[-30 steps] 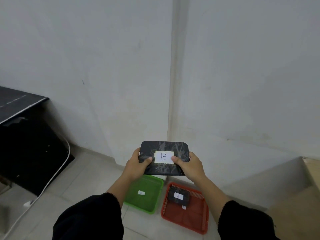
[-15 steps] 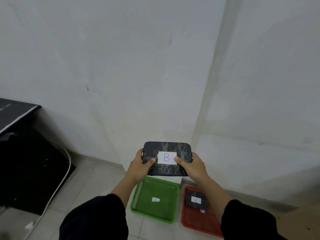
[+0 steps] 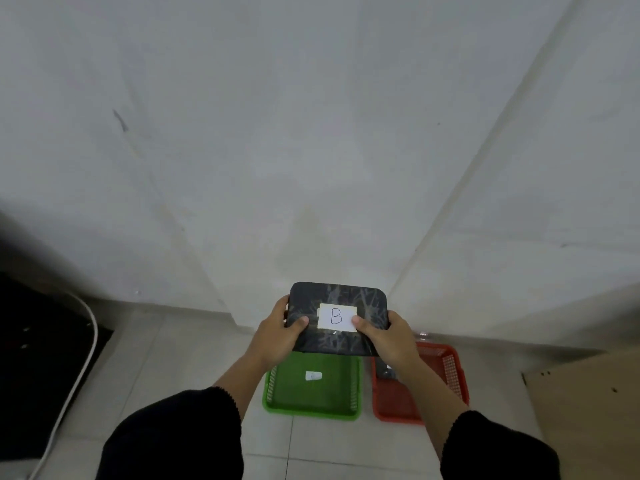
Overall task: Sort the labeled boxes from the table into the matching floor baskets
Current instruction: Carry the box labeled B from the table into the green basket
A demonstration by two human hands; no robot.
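A dark patterned box [image 3: 337, 299] with a white label marked "B" is held level in front of me. My left hand [image 3: 277, 336] grips its left side and my right hand [image 3: 389, 341] its right side, thumbs on top. Below it on the floor sits a green basket [image 3: 277, 398] with a small white label inside. To its right stands a red basket [image 3: 450, 368], partly hidden by my right forearm; a dark box [image 3: 386, 371] shows in it only as a sliver.
White walls meet in a corner just behind the baskets. A dark piece of furniture [image 3: 31, 358] and a white cable [image 3: 78, 372] are on the left. A brown board [image 3: 588, 410] lies on the floor at right.
The view has swung so the baskets now lie directly below my hands, the green one centred under the box. Both hands keep the same grip on the box.
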